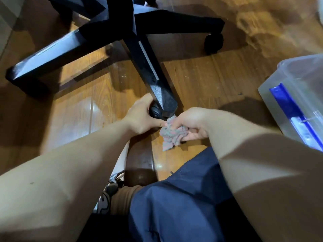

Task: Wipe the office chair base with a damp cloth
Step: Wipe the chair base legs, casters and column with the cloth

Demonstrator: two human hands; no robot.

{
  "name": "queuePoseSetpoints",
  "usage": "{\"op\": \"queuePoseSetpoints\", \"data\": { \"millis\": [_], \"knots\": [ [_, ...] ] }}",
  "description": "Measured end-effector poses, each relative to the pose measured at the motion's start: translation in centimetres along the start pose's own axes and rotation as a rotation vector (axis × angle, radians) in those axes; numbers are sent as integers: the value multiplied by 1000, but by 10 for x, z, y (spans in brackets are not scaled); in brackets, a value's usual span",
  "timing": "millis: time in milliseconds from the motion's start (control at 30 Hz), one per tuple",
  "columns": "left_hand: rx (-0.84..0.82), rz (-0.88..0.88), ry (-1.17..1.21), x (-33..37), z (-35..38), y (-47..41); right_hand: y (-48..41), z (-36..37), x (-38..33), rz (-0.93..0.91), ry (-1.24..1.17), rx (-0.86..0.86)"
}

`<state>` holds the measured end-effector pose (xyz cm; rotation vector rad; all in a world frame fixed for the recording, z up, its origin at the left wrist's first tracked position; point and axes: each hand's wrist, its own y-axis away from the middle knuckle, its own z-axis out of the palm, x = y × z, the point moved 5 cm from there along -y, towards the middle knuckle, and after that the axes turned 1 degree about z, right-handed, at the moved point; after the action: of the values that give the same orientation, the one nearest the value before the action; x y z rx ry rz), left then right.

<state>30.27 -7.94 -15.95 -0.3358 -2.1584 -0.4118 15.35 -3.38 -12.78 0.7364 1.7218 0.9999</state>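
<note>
A black star-shaped office chair base (139,48) stands on the wooden floor, one leg pointing toward me. At that leg's tip sits a black caster (156,111). My left hand (142,117) is wrapped around the caster from the left side. A crumpled grey and pink cloth (172,133) is bunched in my right hand (189,124), just below and right of the leg's end, with its top edge touching the caster.
A translucent plastic bin (295,95) with blue parts stands at the right. Two more casters (214,43) (35,88) flank the near leg. My knee in blue shorts (176,203) and a shoe (109,193) lie below my arms.
</note>
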Motion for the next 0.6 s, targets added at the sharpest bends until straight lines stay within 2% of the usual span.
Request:
{"op": "queuePoseSetpoints", "data": {
  "millis": [67,167,200,267,333,433,500,533,600],
  "knots": [
    [-42,-72,79,2,2,3,-2,-1,-2,-65,-45,117],
    [53,-142,-14,-3,-6,19,-3,-13,-8,-113,-332,288],
    [80,-154,-62,-4,-9,26,-1,-16,-9,-114,-446,301],
    [99,-182,-110,-4,-12,38,1,-9,-8,-94,-564,201],
    [108,-214,-141,-2,-15,44,3,6,-5,-67,-538,61],
    [106,-266,-172,0,-19,50,5,10,2,-38,-425,-30],
    [86,-321,-112,-2,-19,55,12,10,3,6,-314,-83],
    [76,-348,-32,-3,-18,57,13,8,3,8,-214,-59],
    [60,-402,185,-4,-17,62,9,3,1,-47,-157,100]
  ]
}}
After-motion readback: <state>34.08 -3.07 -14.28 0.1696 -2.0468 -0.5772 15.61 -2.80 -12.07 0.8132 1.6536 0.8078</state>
